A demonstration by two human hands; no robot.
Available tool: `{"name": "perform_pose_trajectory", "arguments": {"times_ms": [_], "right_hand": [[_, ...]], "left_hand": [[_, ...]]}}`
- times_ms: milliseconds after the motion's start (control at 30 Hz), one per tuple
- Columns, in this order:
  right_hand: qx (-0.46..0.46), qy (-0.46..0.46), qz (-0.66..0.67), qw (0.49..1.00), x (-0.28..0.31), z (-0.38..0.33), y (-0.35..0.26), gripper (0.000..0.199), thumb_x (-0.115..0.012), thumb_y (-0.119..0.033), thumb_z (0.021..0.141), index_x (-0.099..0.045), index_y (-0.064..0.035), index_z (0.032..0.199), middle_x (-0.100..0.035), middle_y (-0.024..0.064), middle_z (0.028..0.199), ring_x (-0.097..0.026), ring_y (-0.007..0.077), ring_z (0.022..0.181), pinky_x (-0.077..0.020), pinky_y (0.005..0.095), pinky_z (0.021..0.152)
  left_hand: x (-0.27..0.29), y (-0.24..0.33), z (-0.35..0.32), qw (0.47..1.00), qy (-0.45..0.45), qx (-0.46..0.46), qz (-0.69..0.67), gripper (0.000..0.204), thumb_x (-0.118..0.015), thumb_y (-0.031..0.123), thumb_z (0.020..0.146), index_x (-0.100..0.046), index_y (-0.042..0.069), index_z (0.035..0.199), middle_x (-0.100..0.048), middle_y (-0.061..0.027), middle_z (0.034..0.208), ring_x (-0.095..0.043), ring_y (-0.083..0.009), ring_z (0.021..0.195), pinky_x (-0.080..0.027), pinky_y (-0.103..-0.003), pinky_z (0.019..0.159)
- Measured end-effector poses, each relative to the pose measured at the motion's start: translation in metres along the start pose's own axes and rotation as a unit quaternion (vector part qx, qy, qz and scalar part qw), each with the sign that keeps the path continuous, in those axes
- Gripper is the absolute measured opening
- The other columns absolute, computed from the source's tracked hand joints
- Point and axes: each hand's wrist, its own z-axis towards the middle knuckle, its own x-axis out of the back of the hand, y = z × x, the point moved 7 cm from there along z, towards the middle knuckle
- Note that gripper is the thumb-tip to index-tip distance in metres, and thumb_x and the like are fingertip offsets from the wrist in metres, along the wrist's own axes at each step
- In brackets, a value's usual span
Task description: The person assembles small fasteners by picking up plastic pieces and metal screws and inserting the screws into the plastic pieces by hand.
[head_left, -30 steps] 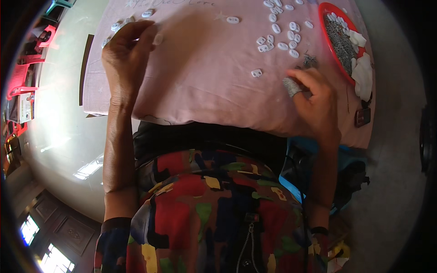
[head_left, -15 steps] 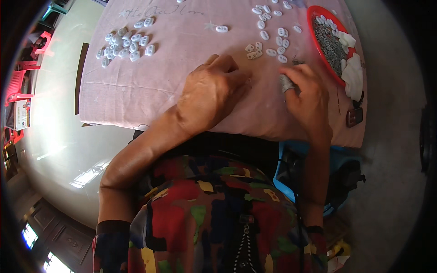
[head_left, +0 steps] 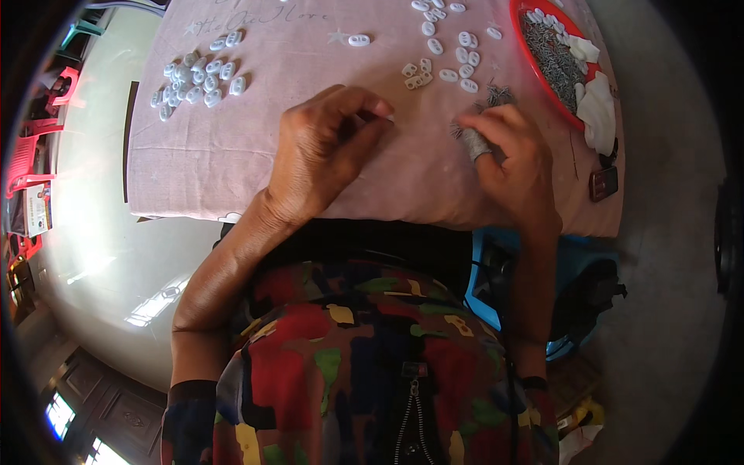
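Over the middle of the pink-clothed table, my left hand (head_left: pixel 329 147) is closed in a pinch; a tiny whitish bit shows at its fingertips, too small to name. To its right, my right hand (head_left: pixel 515 159) has curled fingers, thumb close to forefinger, and a grey wrap (head_left: pixel 476 144) around the thumb. It is beside a small heap of thin grey metal pieces (head_left: pixel 496 96); whether it grips any is hidden. Beyond both hands lies a little cluster of off-white two-holed pieces (head_left: pixel 418 80). White oval plastic pieces (head_left: pixel 466 71) are scattered just right of it.
A pile of white ovals (head_left: pixel 198 80) lies at the left. At the far right, a red tray (head_left: pixel 524 51) holds grey metal pieces, white pieces and white cloth (head_left: pixel 597 112). A small dark device (head_left: pixel 604 184) sits near the right edge. A blue chair (head_left: pixel 484 291) is below.
My left hand has moved left and turned, so its pinched fingertips now show. My right hand has shifted slightly left, with more of the grey metal heap visible. The view has shifted a little.
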Motion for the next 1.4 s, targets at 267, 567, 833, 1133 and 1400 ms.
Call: {"name": "perform_pose_trajectory", "arguments": {"times_ms": [267, 567, 833, 1133, 1400], "right_hand": [[-0.011, -0.023, -0.015, 1.000, 0.001, -0.014, -0.005, 0.030, -0.058, 0.000, 0.072, -0.070, -0.0066, 0.099, -0.061, 0.0117, 0.089, -0.060, 0.0303, 0.087, -0.0497, 0.0385, 0.078], [-0.036, 0.023, -0.100, 0.994, -0.008, -0.036, -0.010, 0.034, -0.059, 0.000, 0.073, -0.068, -0.0043, 0.105, -0.060, 0.0124, 0.092, -0.059, 0.0317, 0.090, -0.0493, 0.0403, 0.077], [-0.060, 0.059, -0.123, 0.989, 0.003, -0.026, -0.002, 0.034, -0.056, -0.005, 0.077, -0.065, -0.0035, 0.110, -0.058, 0.0139, 0.092, -0.058, 0.0341, 0.091, -0.0478, 0.0428, 0.079], [-0.031, 0.035, 0.023, 0.999, -0.009, -0.023, -0.022, 0.037, -0.057, 0.005, 0.071, -0.066, -0.0038, 0.106, -0.059, 0.0145, 0.092, -0.059, 0.0333, 0.089, -0.0487, 0.0414, 0.078], [0.006, -0.007, 0.030, 0.999, -0.014, -0.022, -0.024, 0.034, -0.056, 0.004, 0.070, -0.068, -0.0046, 0.101, -0.061, 0.0129, 0.089, -0.061, 0.0318, 0.085, -0.0495, 0.0398, 0.075]], "left_hand": [[0.011, -0.009, -0.009, 0.999, 0.015, 0.031, -0.042, 0.013, -0.068, -0.002, 0.084, -0.069, 0.001, 0.096, -0.067, -0.0055, 0.084, -0.061, -0.0085, 0.072, -0.050, -0.023, 0.066], [0.005, -0.001, -0.013, 1.000, -0.005, 0.004, -0.011, 0.014, -0.069, -0.002, 0.084, -0.070, 0.001, 0.097, -0.068, -0.0084, 0.086, -0.065, -0.0125, 0.074, -0.050, -0.024, 0.066], [0.008, -0.006, -0.015, 0.999, 0.006, 0.023, -0.028, 0.012, -0.068, -0.003, 0.084, -0.069, 0.001, 0.096, -0.067, -0.0079, 0.086, -0.064, -0.0111, 0.073, -0.050, -0.024, 0.065], [0.008, -0.001, -0.024, 0.985, -0.048, 0.147, -0.071, 0.011, -0.066, -0.005, 0.085, -0.067, -0.001, 0.095, -0.064, -0.0040, 0.083, -0.059, -0.0068, 0.065, -0.048, -0.022, 0.058], [0.005, -0.004, -0.027, 0.990, -0.053, 0.121, -0.058, 0.010, -0.063, -0.003, 0.088, -0.067, -0.001, 0.098, -0.064, -0.0011, 0.082, -0.056, -0.0042, 0.064, -0.046, -0.020, 0.057]]}}
